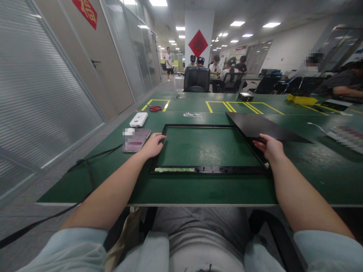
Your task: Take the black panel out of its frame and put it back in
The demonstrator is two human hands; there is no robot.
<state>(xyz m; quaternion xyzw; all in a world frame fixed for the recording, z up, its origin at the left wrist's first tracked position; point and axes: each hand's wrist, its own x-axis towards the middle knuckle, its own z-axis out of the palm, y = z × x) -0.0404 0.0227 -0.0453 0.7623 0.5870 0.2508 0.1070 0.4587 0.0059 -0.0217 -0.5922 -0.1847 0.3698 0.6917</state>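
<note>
While both bare forearms reach in from the near edge of a green table (85,189), a black strap (106,152) trails off at the left. Next come a smartphone (137,140), a white power bank (138,119) just beyond it and, farther away, red-handled scissors (155,108). The left hand (154,145) has its thumb and fingers drawn narrow on the left bar of a black rectangular frame (227,170). That frame lies at the centre, a pale green strip (174,170) along its near bar. To the right, a thin dark panel (263,126) slants outward beside the frame's far right corner. The right hand (270,149) pinches the panel's near edge; whether it also grips the frame's right bar cannot be told. The step in hand seems to be handling panel and frame together; the next move calls for steady support, without bending either.
</note>
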